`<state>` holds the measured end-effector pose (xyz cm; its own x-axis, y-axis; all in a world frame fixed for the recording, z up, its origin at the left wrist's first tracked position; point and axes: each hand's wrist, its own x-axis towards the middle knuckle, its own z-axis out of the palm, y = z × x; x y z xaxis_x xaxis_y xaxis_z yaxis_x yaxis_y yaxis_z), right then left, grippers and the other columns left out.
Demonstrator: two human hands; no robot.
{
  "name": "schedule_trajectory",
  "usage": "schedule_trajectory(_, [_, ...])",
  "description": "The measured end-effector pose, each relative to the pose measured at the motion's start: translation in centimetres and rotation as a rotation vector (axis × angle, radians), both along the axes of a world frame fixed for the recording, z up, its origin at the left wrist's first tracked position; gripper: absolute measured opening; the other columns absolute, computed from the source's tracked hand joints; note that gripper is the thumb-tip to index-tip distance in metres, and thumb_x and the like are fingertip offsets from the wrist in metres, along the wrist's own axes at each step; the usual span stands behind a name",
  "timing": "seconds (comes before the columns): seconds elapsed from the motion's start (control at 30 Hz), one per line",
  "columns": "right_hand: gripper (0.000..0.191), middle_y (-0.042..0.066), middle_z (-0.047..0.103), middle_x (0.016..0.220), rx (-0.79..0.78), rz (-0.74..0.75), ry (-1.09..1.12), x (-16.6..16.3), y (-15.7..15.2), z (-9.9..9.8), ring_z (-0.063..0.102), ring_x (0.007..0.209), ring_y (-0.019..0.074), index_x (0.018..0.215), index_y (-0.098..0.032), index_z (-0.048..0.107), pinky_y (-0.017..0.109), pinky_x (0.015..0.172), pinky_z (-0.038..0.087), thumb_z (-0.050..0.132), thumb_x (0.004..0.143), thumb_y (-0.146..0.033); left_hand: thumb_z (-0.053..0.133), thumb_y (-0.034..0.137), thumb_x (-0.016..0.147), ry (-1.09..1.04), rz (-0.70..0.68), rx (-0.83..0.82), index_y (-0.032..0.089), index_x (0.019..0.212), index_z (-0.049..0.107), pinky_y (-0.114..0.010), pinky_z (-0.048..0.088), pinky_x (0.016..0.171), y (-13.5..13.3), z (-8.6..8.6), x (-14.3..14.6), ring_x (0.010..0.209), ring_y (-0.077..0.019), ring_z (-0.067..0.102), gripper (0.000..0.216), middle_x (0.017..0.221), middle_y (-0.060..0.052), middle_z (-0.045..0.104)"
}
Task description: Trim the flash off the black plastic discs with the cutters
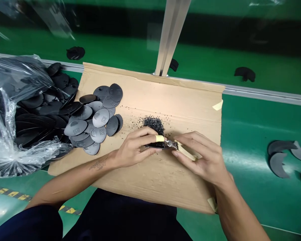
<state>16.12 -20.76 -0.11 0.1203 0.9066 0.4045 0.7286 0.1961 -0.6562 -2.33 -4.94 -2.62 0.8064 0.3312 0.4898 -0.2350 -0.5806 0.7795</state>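
Pinched in my left hand (137, 147) is a black plastic disc (156, 145), mostly covered by the fingers; yellow tape wraps one fingertip. My right hand (203, 154) is closed around side cutters (187, 152) with pale yellow handles. The metal jaws of the cutters meet the disc's right edge, though I cannot tell whether they are closed on it. Just beyond the disc lies a heap of small black plastic clippings (154, 124), with loose bits scattered around it. Both hands are above a cardboard sheet (145, 177).
Left on the cardboard, several oval black discs (101, 117) are piled. A clear plastic bag (17, 87) spills more discs beside them. A metal upright (172, 36) stands behind the cardboard on a rail. Curved black pieces (278, 164) lie on the green surface at right.
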Motion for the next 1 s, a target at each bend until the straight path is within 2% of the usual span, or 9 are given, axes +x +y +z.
schedule_trajectory(0.47, [0.034, 0.009, 0.078, 0.105, 0.027, -0.002, -0.201, 0.21, -0.32, 0.01, 0.076, 0.085, 0.022, 0.121, -0.022, 0.068, 0.036, 0.074, 0.065, 0.076, 0.088, -0.019, 0.07, 0.024, 0.094, 0.02, -0.066, -0.082, 0.017, 0.117, 0.07, -0.026, 0.056, 0.071, -0.1, -0.3, -0.06, 0.086, -0.0143, 0.066, 0.025, 0.098, -0.008, 0.071])
schedule_trajectory(0.63, [0.035, 0.008, 0.078, 0.104, 0.016, 0.009, -0.163, -0.11, -0.42, 0.12, 0.077, 0.089, 0.0228, 0.122, -0.023, 0.067, 0.036, 0.075, 0.066, 0.075, 0.089, -0.018, 0.07, 0.023, 0.094, 0.029, -0.071, -0.097, 0.016, 0.116, 0.07, -0.027, 0.057, 0.074, -0.09, -0.07, -0.03, 0.088, -0.0143, 0.067, 0.024, 0.099, -0.008, 0.071])
schedule_trajectory(0.8, [0.034, 0.009, 0.077, 0.11, -0.035, 0.008, -0.018, -0.28, -0.28, -0.16, 0.076, 0.097, 0.0224, 0.124, -0.022, 0.067, 0.036, 0.08, 0.066, 0.072, 0.091, -0.018, 0.071, 0.02, 0.091, 0.066, -0.036, 0.014, 0.014, 0.114, 0.069, -0.027, 0.057, 0.074, -0.12, 0.47, -0.06, 0.086, -0.0144, 0.065, 0.023, 0.095, -0.007, 0.069])
schedule_trajectory(0.9, [0.033, 0.01, 0.077, 0.108, -0.046, -0.042, -0.102, 0.04, -0.15, -0.51, 0.075, 0.094, 0.0242, 0.124, -0.023, 0.068, 0.039, 0.077, 0.066, 0.071, 0.092, -0.02, 0.07, 0.019, 0.091, 0.066, 0.024, 0.079, 0.014, 0.118, 0.065, -0.026, 0.055, 0.07, -0.02, 0.65, -0.16, 0.081, -0.0136, 0.064, 0.028, 0.093, -0.006, 0.068])
schedule_trajectory(1.0, [0.03, 0.011, 0.077, 0.104, -0.039, -0.06, -0.225, 0.3, -0.04, -0.75, 0.074, 0.089, 0.0244, 0.123, -0.02, 0.069, 0.04, 0.074, 0.065, 0.071, 0.092, -0.022, 0.066, 0.018, 0.093, 0.086, -0.007, 0.178, 0.015, 0.119, 0.065, -0.027, 0.056, 0.071, 0.07, 0.55, -0.27, 0.084, -0.0149, 0.064, 0.026, 0.096, -0.007, 0.068])
